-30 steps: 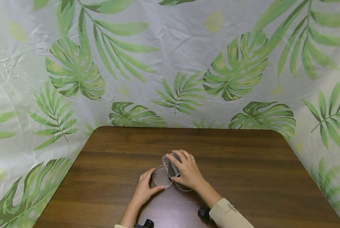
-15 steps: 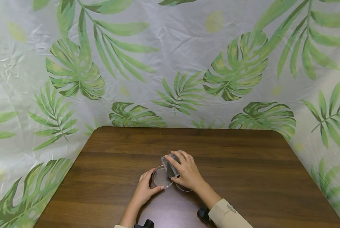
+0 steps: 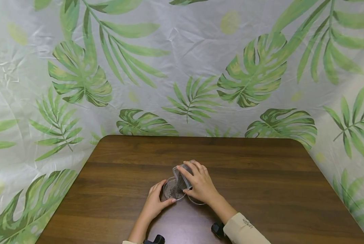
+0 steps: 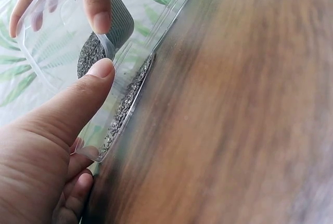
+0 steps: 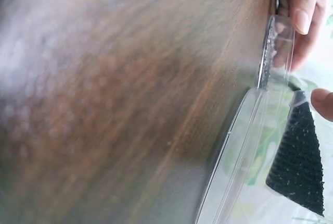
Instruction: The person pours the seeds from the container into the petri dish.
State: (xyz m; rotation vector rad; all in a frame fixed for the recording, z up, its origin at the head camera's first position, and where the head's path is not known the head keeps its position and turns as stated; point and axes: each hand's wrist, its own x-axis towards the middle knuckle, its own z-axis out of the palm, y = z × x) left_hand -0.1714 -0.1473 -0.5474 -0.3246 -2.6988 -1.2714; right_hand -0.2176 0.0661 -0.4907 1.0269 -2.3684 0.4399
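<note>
Tub (image 4: 57, 52), clear with ribbed sides, is tilted over the near-right rim area of a round clear dish (image 4: 98, 133); contact between lip and rim cannot be told. Right hand (image 3: 200, 183) grips the tub, fingers spread over it, thumb at the lower edge. Dark grey granules (image 4: 91, 54) bank against the tub's lower side, and more of the same cover part of the dish floor. Left hand (image 3: 154, 201) holds the dish upright on the brown table (image 3: 246, 169), thumb and fingers around its rim. Second round clear piece (image 5: 234, 156), dish or lid unclear, lies just beside.
</note>
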